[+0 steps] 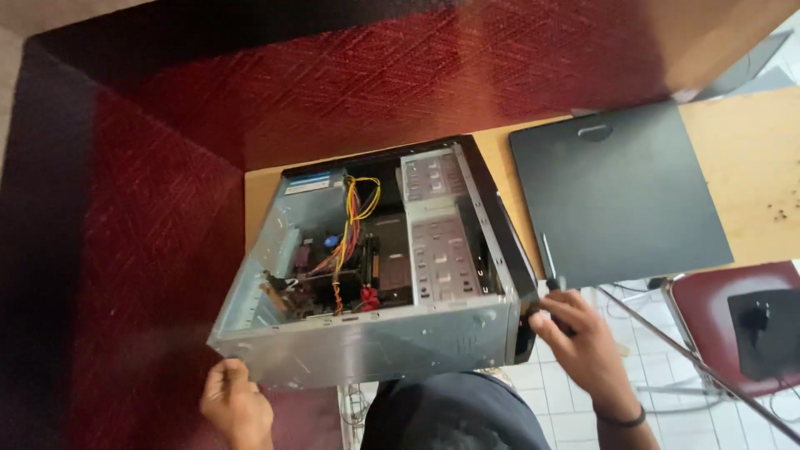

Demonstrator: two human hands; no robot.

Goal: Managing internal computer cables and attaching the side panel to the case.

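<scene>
Gripping open computer case [375, 333], wooden table [750, 158], perhaps tiled floor [567, 400]

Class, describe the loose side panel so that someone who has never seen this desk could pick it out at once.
Start at the open grey metal computer case lying on the wooden desk. Just right of it, flat on the desk, lies the dark grey rectangular side panel. Unlike the case, it is a thin plain sheet with one recessed handle notch near its far edge; the right hand is by its near corner.

Grey case [367, 337], black panel [617, 196], seemingly woven red partition [158, 250].
</scene>
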